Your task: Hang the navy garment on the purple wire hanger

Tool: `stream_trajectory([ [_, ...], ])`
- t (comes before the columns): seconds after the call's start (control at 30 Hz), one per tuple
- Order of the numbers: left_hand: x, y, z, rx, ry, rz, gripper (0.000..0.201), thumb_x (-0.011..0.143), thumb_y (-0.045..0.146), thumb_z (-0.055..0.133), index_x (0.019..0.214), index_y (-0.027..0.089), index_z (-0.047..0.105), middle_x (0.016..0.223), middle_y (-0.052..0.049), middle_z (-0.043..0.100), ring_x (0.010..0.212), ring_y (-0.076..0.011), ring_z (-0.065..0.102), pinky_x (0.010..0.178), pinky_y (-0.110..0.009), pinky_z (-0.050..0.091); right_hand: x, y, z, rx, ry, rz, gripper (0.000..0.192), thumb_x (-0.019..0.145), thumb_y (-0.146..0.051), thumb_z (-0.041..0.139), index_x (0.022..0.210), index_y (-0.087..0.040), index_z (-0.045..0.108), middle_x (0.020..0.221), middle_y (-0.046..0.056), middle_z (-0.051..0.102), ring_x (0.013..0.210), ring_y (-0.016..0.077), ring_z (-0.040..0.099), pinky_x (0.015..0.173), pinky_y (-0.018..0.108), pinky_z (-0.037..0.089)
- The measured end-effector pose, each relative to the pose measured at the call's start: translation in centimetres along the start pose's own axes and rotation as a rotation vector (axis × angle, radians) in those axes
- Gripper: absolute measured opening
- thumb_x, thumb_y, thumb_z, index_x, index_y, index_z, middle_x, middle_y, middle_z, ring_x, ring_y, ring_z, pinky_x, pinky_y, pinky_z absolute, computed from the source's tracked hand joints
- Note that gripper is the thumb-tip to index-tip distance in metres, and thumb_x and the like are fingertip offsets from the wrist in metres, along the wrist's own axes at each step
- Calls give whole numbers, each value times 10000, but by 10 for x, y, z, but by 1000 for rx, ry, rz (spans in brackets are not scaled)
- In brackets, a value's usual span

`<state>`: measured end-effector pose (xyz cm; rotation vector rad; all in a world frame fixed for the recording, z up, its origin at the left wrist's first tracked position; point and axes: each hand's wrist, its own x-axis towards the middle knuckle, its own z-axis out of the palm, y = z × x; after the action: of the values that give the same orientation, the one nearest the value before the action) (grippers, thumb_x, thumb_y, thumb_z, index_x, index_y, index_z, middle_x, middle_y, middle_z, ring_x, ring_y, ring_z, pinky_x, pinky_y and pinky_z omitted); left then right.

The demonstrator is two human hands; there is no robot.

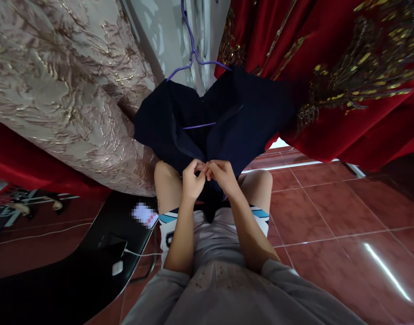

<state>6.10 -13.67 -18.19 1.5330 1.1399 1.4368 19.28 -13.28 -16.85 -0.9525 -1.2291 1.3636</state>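
A dark navy garment (257, 104) hangs in front of me on a purple hanger (192, 56), its neckline spread and its lower part between my knees. At the bottom of the neckline, my left hand (193, 179) and my right hand (222, 176) meet with their fingertips touching. The fingers of both hands are bent and pinched at the garment's front edges. Whether a button or other small fastener sits between them cannot be made out. The lower front of the garment is partly hidden behind my hands and forearms.
Pale shiny textured fabric (74, 90) hangs close on the left, red cloth with gold sequins (355, 90) on the right. A black seat (74, 271) at left carries a lit phone (145, 215), a dark phone (115, 246) on a white cable and a white case (117, 268). Red tiles (328, 216) cover the floor.
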Motion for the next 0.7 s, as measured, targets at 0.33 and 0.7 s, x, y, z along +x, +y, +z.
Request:
stream_trajectory([
  [0.33,14,-35,30,215,143,16,115,865,142,607,818,208,525,700,28,508,672,-137,502,702,-264,438,73,-132,18,25,134,-284,316,985,-226,546,712,-124,667,502,-3,567,398,46,397,431,207,199],
  [0.7,95,113,-24,380,121,528,141,1039,299,588,1153,240,646,1024,-50,686,949,-192,689,882,-314,546,70,-133,9,-153,77,-408,412,989,-430,602,668,-171,596,507,-22,487,481,70,478,483,178,358],
])
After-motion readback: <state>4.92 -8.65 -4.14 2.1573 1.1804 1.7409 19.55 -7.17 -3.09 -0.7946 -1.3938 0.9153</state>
